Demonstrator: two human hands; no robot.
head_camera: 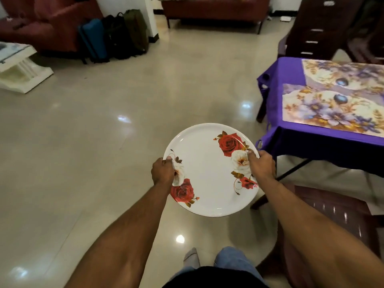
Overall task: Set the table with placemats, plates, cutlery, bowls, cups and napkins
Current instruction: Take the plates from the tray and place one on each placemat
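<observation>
1. Currently both the left hand [163, 171] and right hand [262, 165] pinch opposite rims of the round white rose-printed plate [209, 169], carried over the floor, left of the purple-clothed table [291, 96].
2. Thumb-only rim grips could slip, dropping it.
3. Swinging right, it might clip the table edge before reaching the floral placemats [332, 109].

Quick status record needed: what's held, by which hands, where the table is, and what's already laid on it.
held item: white plate with rose print, roughly level, over the floor
left hand: grips the plate's left rim
right hand: grips the plate's right rim
table: ahead to the right, purple cloth
laid so far: two floral placemats, overlapping
plates on table: none in view
chair: beside the table, at lower right
</observation>
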